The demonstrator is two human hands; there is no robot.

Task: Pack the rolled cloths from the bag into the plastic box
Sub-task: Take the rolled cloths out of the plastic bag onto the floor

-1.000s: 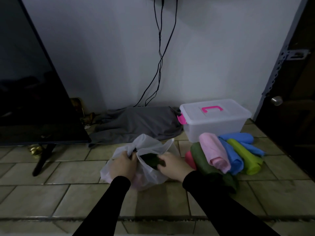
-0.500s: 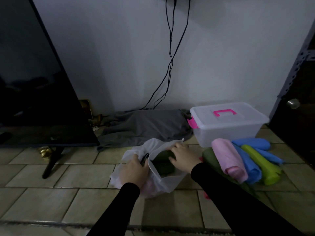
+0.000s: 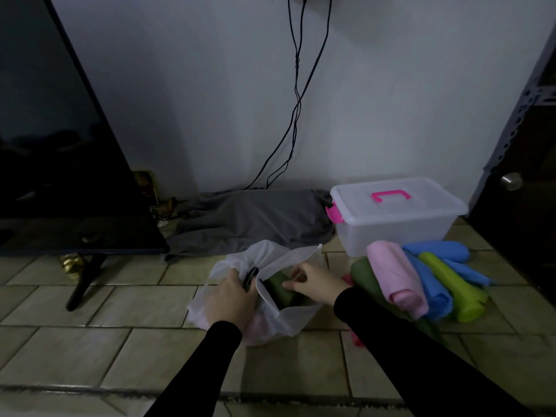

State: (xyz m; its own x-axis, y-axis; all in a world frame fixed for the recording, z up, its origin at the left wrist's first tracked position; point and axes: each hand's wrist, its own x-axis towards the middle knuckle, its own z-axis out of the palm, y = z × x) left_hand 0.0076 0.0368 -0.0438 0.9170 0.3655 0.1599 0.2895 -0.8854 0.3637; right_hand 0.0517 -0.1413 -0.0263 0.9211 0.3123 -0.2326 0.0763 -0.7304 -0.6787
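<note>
Your left hand [image 3: 230, 296] grips the rim of the bag [image 3: 279, 322] to hold its mouth wide, so your right hand [image 3: 316, 285] can close its fingers on the dark green rolled cloth [image 3: 281, 288] inside. The other rolled cloths [image 3: 421, 281] wait on the floor just in front of the plastic box [image 3: 397, 224], because its lid is still closed.

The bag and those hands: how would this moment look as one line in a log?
left hand: holds bag open | right hand: grips dark green roll inside | plastic box: lid shut
</note>
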